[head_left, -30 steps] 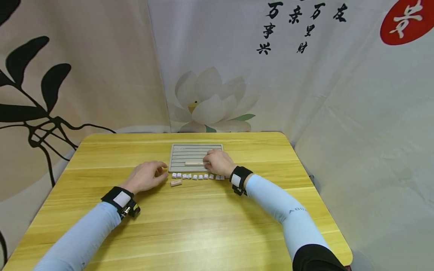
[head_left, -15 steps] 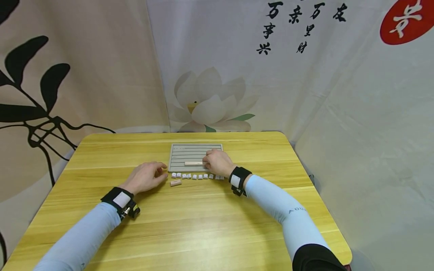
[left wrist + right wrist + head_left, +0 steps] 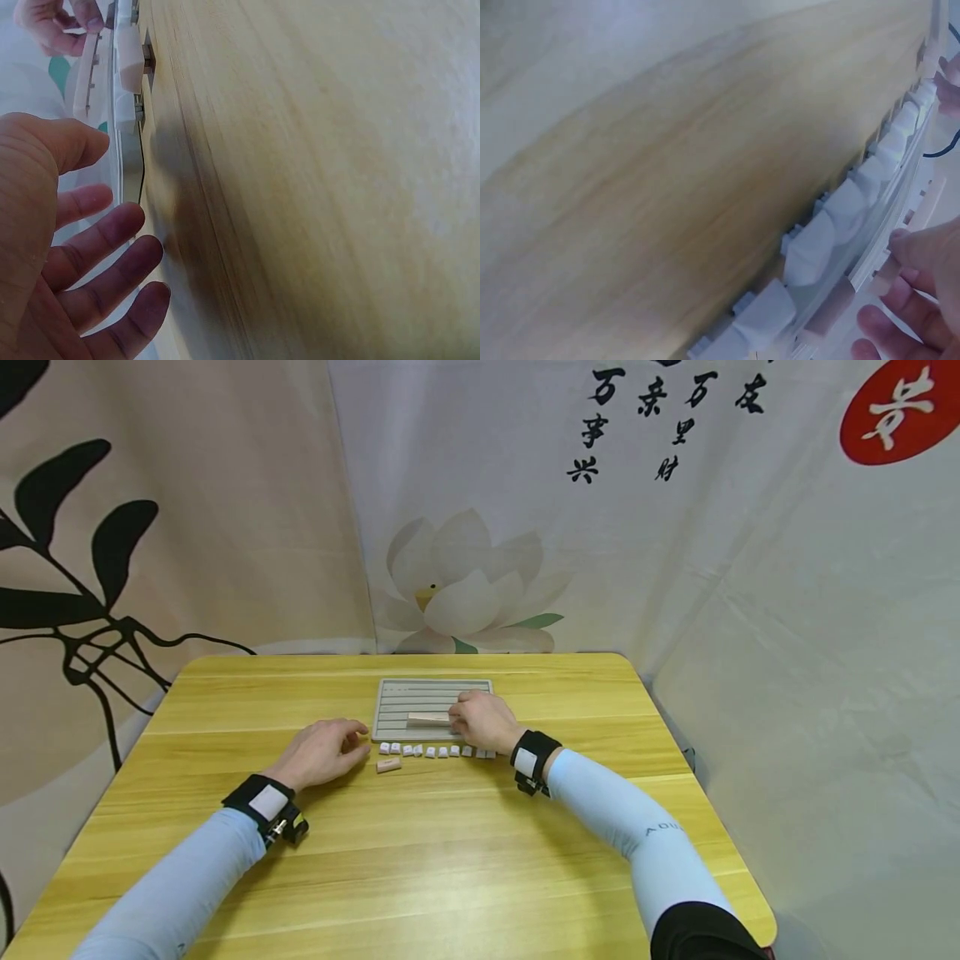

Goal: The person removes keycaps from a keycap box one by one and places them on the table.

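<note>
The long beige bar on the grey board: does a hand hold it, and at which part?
The right hand holds the long beige bar at its right end, over the grey board. The left hand rests on the table, holding nothing.

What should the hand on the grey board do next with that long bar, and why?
Probably press the bar down flat into a board groove and let go. The right hand pinches the bar's end over the board, so it looks nearly placed. The left hand rests open on the table, near the row of small keys.
</note>
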Available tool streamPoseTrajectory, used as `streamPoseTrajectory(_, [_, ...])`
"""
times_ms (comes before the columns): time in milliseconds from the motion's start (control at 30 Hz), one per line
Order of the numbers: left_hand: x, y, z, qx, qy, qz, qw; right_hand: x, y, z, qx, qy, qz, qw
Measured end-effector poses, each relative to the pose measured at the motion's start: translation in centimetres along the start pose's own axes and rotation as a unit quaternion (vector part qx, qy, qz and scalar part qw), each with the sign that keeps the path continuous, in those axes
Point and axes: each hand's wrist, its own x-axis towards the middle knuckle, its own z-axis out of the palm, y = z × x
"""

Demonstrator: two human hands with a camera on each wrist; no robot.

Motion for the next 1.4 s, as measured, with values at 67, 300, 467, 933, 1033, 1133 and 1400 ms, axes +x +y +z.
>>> streamPoseTrajectory(67, [0.0,0.0,0.0,0.000,0.000,0.001,1.0000,-0.1,0.0,-0.1,0.003,-0.001,0.003,1.000])
streamPoseTrajectory(300, [0.0,0.0,0.2,-0.001,0.001,0.007,1.0000,-0.7,-0.4,-0.9,0.010,-0.009,0.009,1.000])
streamPoseTrajectory(467, [-0.2,-0.1,0.3,0.002,0.004,0.010,0.9999,-1.0,-1.0,-1.4,0.012,-0.010,0.000,1.000])
streamPoseTrajectory(933, [-0.1,-0.4,0.5,0.004,0.014,0.002,0.9999,-2.1,-2.3,-1.9,0.028,-0.006,-0.009,1.000])
streamPoseTrajectory(1033, [0.0,-0.3,0.5,0.003,0.018,0.001,0.9998,-2.3,-2.6,-2.1,0.031,-0.015,-0.005,0.999])
streamPoseTrajectory(1133, [0.1,-0.2,0.4,0.005,0.020,-0.003,0.9998,-2.5,-2.8,-2.4,0.033,-0.021,-0.003,0.999])
streamPoseTrajectory(1400, [0.3,-0.1,0.1,0.008,0.024,-0.008,0.9997,-3.1,-2.9,-2.8,0.056,-0.031,-0.005,0.998])
